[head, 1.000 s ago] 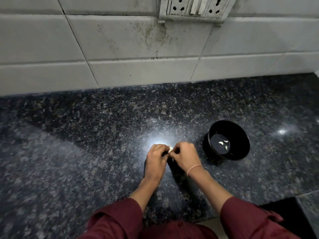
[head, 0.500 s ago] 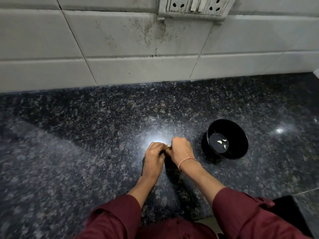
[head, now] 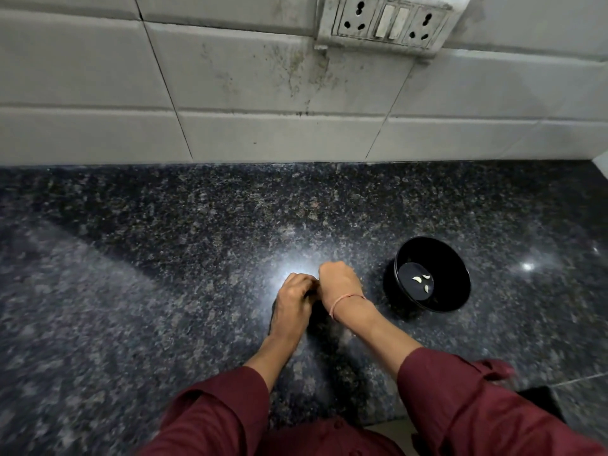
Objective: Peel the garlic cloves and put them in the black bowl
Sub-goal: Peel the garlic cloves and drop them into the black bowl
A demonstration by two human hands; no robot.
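Drawn closer since a second ago, the two hands hide the white clove that showed between them. Left hand [head: 292, 299] and right hand [head: 339, 281] touch, fingers curled inward, so I cannot tell what they grasp. Just right of them, one black bowl [head: 455, 258] holds three peeled cloves [head: 421, 280].

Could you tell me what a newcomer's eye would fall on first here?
The left hand and right hand meet, both curled, by a bright glare on the counter. Right of them stands the black bowl holding peeled cloves. A grimy socket plate sits on the tiles above.
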